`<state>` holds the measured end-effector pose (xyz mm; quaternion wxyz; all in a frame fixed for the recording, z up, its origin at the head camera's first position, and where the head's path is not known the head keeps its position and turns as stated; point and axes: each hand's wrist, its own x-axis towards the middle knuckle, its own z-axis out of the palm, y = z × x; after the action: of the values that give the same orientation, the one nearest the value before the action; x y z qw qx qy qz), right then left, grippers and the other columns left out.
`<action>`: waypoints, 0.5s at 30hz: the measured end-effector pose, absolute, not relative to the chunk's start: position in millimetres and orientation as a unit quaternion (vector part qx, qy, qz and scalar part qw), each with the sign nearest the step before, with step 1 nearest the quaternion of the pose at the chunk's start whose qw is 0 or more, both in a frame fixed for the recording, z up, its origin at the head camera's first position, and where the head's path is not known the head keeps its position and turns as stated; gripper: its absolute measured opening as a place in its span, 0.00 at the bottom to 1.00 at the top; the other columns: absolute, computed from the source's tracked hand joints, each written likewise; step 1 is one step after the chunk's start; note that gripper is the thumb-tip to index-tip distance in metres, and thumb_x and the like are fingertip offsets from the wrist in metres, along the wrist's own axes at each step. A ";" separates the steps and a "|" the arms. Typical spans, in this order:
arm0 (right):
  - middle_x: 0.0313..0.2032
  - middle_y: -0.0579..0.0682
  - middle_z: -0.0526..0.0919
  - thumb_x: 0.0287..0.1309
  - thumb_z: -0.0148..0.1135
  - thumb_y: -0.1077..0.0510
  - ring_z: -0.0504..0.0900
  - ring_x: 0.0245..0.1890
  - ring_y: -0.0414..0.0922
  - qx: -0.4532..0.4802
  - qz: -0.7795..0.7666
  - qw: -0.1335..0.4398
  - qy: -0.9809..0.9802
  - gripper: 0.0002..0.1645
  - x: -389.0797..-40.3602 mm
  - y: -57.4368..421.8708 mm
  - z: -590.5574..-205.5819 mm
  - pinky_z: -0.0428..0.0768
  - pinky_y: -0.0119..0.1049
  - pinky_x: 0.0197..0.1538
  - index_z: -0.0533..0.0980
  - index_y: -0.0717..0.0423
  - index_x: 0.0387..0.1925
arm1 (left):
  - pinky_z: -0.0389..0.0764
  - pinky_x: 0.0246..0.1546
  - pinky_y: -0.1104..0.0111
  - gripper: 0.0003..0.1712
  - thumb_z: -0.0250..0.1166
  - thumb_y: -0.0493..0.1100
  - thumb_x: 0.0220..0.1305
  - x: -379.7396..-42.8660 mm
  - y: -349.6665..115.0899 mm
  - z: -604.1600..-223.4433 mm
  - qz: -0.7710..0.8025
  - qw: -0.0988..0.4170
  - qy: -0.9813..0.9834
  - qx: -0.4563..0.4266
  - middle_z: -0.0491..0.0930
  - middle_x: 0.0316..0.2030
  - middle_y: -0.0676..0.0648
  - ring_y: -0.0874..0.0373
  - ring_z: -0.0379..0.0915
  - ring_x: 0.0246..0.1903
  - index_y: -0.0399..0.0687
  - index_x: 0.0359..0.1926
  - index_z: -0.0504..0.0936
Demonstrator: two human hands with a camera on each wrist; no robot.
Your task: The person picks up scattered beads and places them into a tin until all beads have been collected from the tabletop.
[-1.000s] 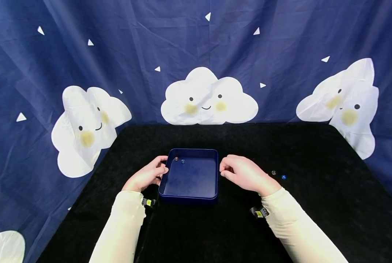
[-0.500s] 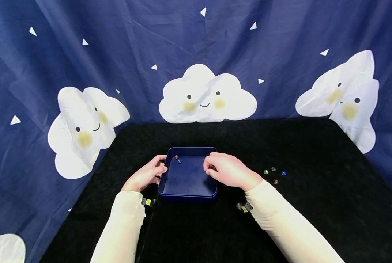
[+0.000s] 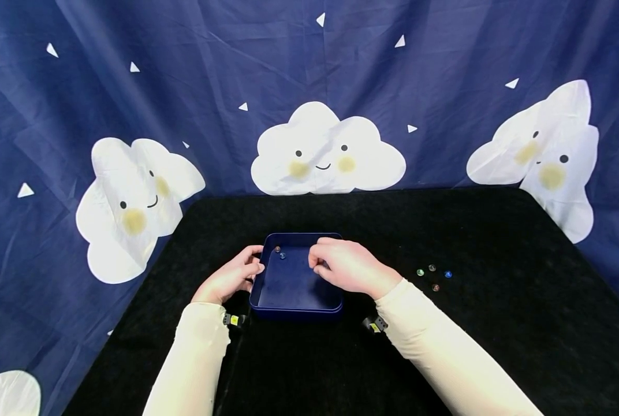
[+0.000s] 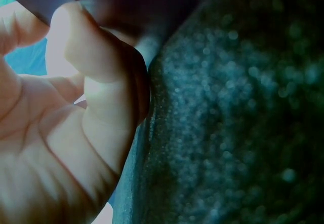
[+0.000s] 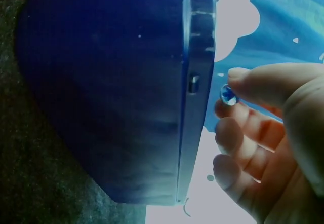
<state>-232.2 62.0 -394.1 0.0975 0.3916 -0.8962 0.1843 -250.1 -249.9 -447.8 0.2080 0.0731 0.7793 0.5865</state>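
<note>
A shallow, square, dark blue tray sits on the black cloth in front of me. My left hand grips its left side, thumb at the rim and fingers bent against the outer wall. Over the right part of the tray is my right hand. In the right wrist view, its thumb and index finger pinch a clear glass marble with blue inside, above the rim. An orange-brown marble and a bluish marble lie inside near the tray's far left corner.
On the cloth to the right lie a green marble, a clear marble, a blue marble and a reddish marble. Behind the black-covered table hangs a navy curtain with white clouds.
My right hand has moved left from beside the tray to over it, uncovering the green and reddish marbles. The bluish marble inside has shifted slightly left. My left hand keeps its hold.
</note>
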 end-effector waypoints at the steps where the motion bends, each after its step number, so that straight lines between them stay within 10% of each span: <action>1: 0.36 0.35 0.75 0.62 0.64 0.59 0.76 0.33 0.35 0.392 0.183 0.101 -0.896 0.08 -232.5 61.9 -393.9 0.78 0.33 0.38 0.79 0.40 0.34 | 0.82 0.32 0.60 0.33 0.56 0.38 0.71 -249.8 -249.8 -447.7 0.587 0.207 0.779 0.073 0.69 0.47 0.36 0.49 0.77 0.36 0.42 0.74 0.57; 15: 0.33 0.36 0.74 0.60 0.66 0.57 0.73 0.30 0.35 0.363 0.203 0.124 -0.901 0.09 -230.8 94.6 -396.9 0.75 0.34 0.36 0.76 0.37 0.31 | 0.83 0.32 0.59 0.32 0.56 0.38 0.71 -249.8 -248.9 -447.3 0.590 0.206 0.777 0.076 0.70 0.46 0.36 0.50 0.77 0.35 0.42 0.73 0.58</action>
<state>-230.8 94.6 -396.9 0.1243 0.3632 -0.9009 0.2025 -249.8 -248.9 -447.3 0.2056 0.0761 0.7767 0.5905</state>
